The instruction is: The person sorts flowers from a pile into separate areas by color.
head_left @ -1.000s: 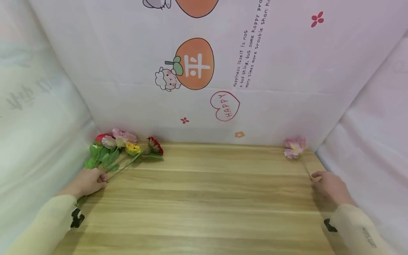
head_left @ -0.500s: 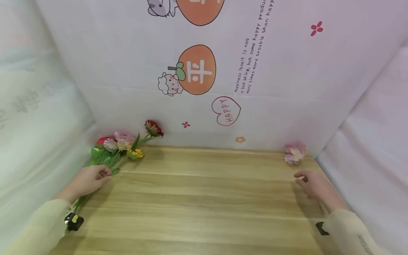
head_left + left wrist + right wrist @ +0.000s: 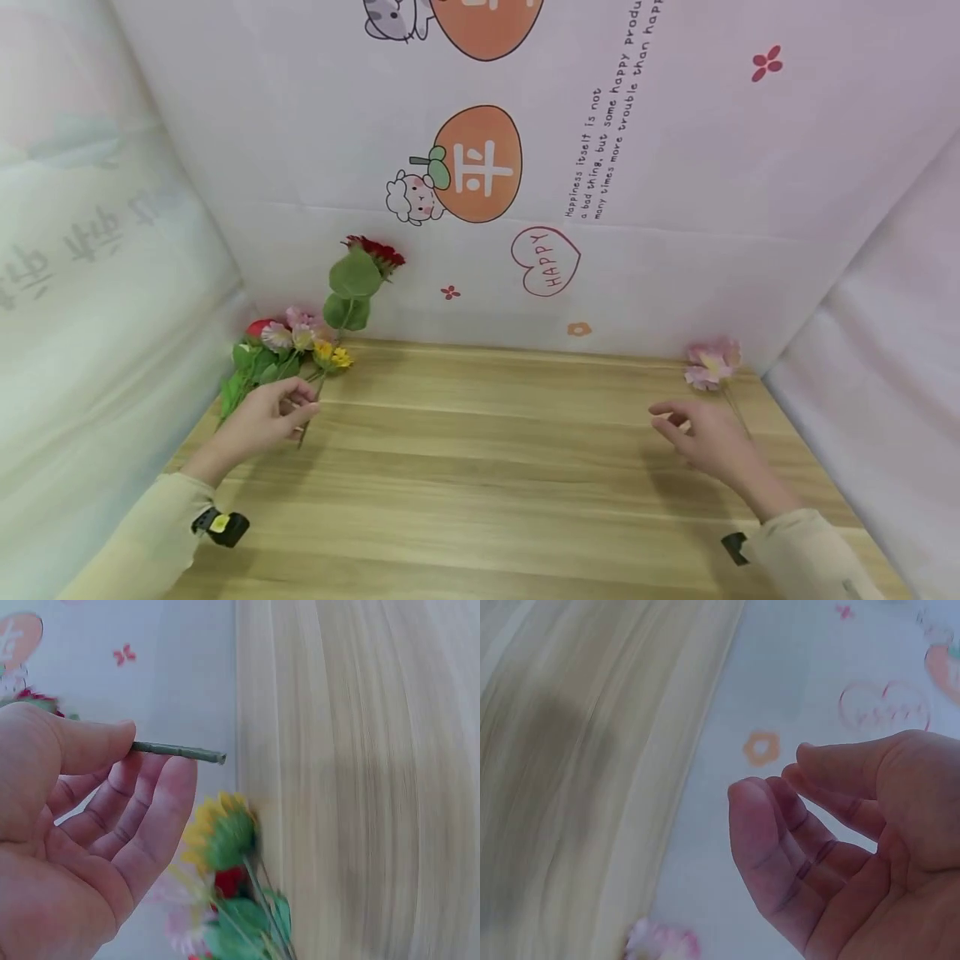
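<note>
My left hand (image 3: 272, 415) pinches the thin green stem (image 3: 180, 751) of a dark red artificial flower (image 3: 378, 254) between thumb and fingers. The flower stands nearly upright against the back cloth, its round green leaves below the head and the cut stem end poking out past the fingertips. Loosely bent and holding nothing, my right hand (image 3: 708, 437) hovers over the right part of the table. Behind it lies a pink flower (image 3: 712, 364). Beside the left hand, a yellow flower (image 3: 225, 832) and pink flowers (image 3: 288, 332) lie in a bunch.
A red flower (image 3: 259, 327) and green leaves (image 3: 243, 367) belong to the bunch in the back left corner. Printed white cloth (image 3: 637, 275) walls in the wooden table (image 3: 480, 467) at the back and both sides.
My left hand has lifted the dark red flower off the bunch, tilted it upright and moved right. My right hand has let go of the pink flower's stem and moved left.
</note>
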Available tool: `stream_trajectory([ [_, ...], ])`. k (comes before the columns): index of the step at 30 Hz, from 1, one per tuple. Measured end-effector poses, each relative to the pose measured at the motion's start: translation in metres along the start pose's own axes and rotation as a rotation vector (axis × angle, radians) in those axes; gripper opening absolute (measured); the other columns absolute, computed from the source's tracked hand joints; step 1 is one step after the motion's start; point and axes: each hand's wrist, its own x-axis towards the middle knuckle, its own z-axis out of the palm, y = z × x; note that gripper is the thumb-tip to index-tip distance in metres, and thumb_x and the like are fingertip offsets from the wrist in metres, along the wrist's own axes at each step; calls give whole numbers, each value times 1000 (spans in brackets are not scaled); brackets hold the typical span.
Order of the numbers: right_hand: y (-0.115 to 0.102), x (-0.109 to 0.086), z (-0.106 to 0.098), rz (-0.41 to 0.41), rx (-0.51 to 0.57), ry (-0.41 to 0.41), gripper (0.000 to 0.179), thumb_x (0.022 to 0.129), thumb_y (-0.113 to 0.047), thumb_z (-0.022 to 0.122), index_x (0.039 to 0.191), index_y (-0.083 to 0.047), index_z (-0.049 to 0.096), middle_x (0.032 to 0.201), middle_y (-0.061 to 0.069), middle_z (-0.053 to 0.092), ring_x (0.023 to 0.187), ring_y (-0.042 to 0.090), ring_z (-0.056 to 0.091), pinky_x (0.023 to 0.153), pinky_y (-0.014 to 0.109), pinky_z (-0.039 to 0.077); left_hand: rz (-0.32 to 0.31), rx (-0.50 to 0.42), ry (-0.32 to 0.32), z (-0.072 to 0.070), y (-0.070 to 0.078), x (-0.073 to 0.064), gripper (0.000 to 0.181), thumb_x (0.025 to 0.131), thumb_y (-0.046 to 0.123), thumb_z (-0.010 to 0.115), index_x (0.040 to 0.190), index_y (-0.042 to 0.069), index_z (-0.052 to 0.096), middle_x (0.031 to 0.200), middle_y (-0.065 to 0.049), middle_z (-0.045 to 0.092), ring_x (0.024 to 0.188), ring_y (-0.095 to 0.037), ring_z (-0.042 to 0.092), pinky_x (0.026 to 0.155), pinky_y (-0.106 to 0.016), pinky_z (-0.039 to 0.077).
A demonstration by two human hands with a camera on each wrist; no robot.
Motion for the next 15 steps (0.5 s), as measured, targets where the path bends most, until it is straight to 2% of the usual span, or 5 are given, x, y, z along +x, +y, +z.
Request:
stream_trajectory([
  [3,-15,-1,5,-37,-4,15,32,102,-25,64,123,-2,68,96,9,70,51,9,59,45,24,51,22,-44,-11,9,5,1,17,101,14,64,109,-1,61,98,-13,64,85,-36,69,66,-34,62],
  [9,-33,-1,10,-45,49,4,34,103,-29,63,124,-3,68,96,9,70,49,16,58,45,27,51,27,-129,-26,22,17,7,19,102,15,64,111,-2,60,99,-15,63,85,-35,68,68,-36,63],
  [15,-40,1,14,-30,141,-15,35,104,-28,62,127,-2,66,98,7,70,62,12,63,51,29,57,36,-224,-30,39,30,11,23,103,12,62,117,-6,59,102,-16,63,91,-34,67,70,-35,63],
])
